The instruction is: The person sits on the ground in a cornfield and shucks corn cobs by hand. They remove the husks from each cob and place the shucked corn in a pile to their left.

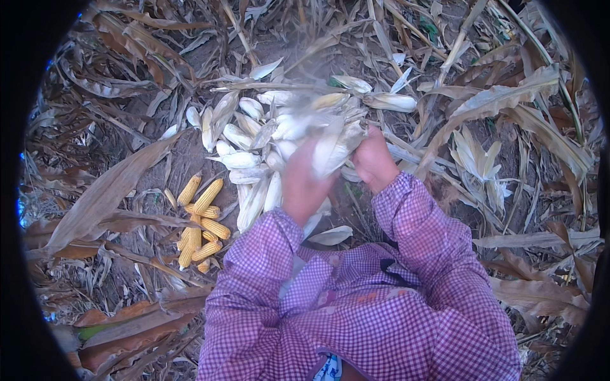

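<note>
Both hands are over a heap of corn ears in pale dry husks (245,160). My left hand (307,181), blurred by motion, is at an ear of corn in its husk (336,143), on the ear's near left side. Fingers of my right hand (374,159) are closed on the right end of that same ear, by its bunched dry husk. No kernels show on this ear. Left of the heap lies a small pile of husked yellow corn cobs (194,235) on the soil.
Dry corn stalks (457,47) and long brown leaves (114,195) cover the ground all around. An emptied, spread husk (481,159) lies to the right. A loose husk piece (332,235) rests just before my checked garment.
</note>
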`<state>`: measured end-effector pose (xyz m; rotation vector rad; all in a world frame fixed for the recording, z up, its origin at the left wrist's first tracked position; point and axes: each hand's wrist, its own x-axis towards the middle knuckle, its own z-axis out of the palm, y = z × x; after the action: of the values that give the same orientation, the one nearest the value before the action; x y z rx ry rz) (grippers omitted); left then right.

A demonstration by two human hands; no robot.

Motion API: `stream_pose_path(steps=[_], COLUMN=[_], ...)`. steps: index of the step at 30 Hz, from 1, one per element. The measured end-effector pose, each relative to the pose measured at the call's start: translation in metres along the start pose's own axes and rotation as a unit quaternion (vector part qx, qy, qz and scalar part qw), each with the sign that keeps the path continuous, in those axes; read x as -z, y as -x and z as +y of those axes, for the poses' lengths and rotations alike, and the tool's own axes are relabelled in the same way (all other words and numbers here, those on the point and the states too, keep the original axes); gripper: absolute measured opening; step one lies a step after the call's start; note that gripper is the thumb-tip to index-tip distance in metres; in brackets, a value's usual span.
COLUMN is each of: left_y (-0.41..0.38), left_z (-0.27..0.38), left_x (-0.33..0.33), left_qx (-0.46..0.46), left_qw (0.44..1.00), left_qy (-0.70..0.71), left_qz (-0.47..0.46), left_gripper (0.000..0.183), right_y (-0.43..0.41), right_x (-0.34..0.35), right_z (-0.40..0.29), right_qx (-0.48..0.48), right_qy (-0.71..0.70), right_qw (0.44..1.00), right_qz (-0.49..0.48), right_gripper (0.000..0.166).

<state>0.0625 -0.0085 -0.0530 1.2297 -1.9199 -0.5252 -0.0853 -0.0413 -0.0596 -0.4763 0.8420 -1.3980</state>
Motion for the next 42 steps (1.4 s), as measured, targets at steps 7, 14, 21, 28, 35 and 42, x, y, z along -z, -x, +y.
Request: stream_pose_path(steps=[7, 14, 21, 28, 35, 42], left_y=[0.003, 0.000, -0.008, -0.005, 0.000, -0.010], left_z=[-0.003, -0.002, -0.006, -0.016, 0.003, -0.010], left_x=[0.001, 0.003, 0.002, 0.019, 0.010, 0.011], left_qx=[-0.045, -0.002, 0.171, 0.157, -0.076, 0.233], left_qw=[0.998, 0.998, 0.924, 0.949, 0.996, 0.858], left_qy=[-0.045, 0.024, 0.341, 0.263, 0.045, 0.457], left_qz=[-0.020, -0.061, 0.025, -0.071, -0.019, 0.007], left_gripper=[0.078, 0.077, 0.065, 0.055, 0.051, 0.041], right_y=[0.005, 0.002, 0.013, 0.022, -0.002, 0.009], right_x=[0.005, 0.007, -0.009, -0.014, 0.015, -0.011], right_z=[0.000, 0.004, 0.006, 0.001, 0.022, -0.014], right_qx=[-0.039, -0.013, 0.241, 0.269, 0.155, 0.032], right_qy=[-0.048, 0.080, 0.500, 0.558, 0.384, 0.146], right_qw=[0.998, 0.996, 0.831, 0.785, 0.910, 0.988], right_qz=[-0.011, 0.041, 0.050, 0.001, 0.022, 0.039], right_gripper=[0.021, 0.021, 0.022, 0.018, 0.014, 0.016])
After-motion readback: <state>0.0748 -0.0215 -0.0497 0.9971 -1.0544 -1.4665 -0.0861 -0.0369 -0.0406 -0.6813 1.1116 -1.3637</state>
